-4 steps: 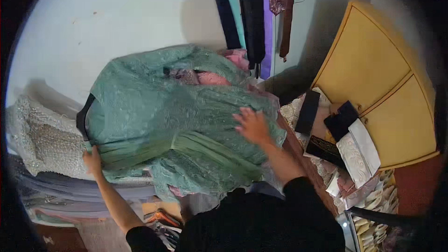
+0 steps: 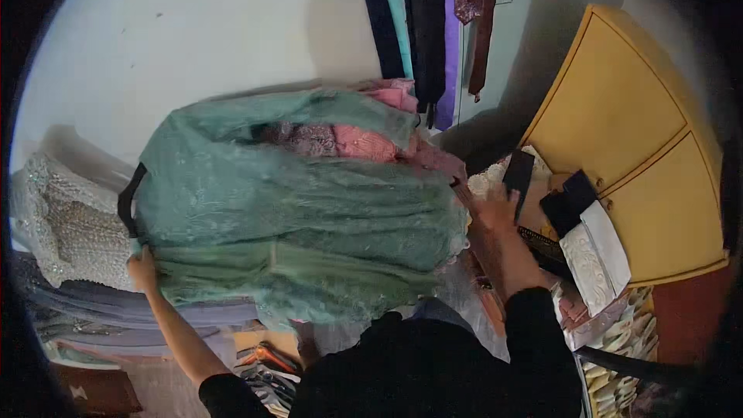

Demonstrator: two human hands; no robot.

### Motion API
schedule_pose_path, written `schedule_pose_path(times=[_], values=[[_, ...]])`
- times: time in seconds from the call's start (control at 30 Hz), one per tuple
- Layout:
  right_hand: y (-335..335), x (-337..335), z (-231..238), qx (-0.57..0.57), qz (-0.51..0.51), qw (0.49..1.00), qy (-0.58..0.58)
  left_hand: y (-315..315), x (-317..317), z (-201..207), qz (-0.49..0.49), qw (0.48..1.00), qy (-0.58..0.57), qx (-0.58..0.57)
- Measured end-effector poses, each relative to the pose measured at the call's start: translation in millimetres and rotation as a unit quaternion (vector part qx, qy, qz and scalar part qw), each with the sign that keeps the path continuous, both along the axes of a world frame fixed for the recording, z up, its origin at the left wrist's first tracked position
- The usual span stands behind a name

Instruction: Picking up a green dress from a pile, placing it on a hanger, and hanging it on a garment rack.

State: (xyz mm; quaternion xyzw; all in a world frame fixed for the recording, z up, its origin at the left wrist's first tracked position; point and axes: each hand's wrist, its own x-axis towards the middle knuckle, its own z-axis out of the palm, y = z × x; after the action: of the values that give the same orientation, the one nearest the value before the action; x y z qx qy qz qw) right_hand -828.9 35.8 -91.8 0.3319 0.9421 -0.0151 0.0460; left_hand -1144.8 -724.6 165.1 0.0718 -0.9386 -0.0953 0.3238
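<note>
A green lace dress with long sleeves is spread out in front of me, its black hanger showing at the neck on the left. My left hand is closed on the dress's shoulder edge, beside the hanger. Just past the hem on the right is my right hand, somewhat blurred, with its fingers apart and nothing seen in them. Under the dress's upper sleeve, pink beaded fabric shows; how much more of it lies beneath is hidden.
A beaded pale garment and greyish-purple clothes are on the left. Neckties hang at the far wall. On the right are flat dark and white pouches before a yellow cabinet. Hangers lie in a box below.
My right hand has left the dress's skirt and moved right, past the hem. The dress has shifted slightly left and smoothed out, exposing more pink fabric. My left hand keeps its hold.
</note>
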Motion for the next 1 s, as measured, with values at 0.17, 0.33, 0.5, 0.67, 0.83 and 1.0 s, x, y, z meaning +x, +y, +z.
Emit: schedule_pose_path(times=[0.17, 0.33, 0.5, 0.67, 0.83, 1.0], values=[[-55.6, -55.9, 46.1, -0.258, -0.045, 0.872, 0.414, -0.9, -2.2, -4.9, -0.019, 0.997, 0.036, -0.064], [-169.2, -60.2, 47.9, -0.066, 0.265, 0.928, 0.255, 3.0, -3.5, -13.5, -0.018, 0.998, 0.029, -0.043], [-45.2, 35.0, 13.1, -0.211, -0.065, 0.964, 0.150, -5.7, -3.4, -0.8, -0.013, 0.999, 0.036, -0.014], [-126.9, 35.4, 2.5, -0.225, -0.117, 0.932, 0.257, 14.6, -4.0, 11.6, -0.037, 0.999, -0.032, -0.001], [-139.4, 37.7, 30.8, -0.094, -0.022, 0.923, 0.373, -7.7, -27.8, 9.7, -0.045, 0.997, -0.059, -0.003], [-97.2, 35.4, 125.0, 0.022, -0.043, 0.763, 0.645, -9.7, -28.5, 5.9, -0.076, 0.996, -0.032, 0.014]])
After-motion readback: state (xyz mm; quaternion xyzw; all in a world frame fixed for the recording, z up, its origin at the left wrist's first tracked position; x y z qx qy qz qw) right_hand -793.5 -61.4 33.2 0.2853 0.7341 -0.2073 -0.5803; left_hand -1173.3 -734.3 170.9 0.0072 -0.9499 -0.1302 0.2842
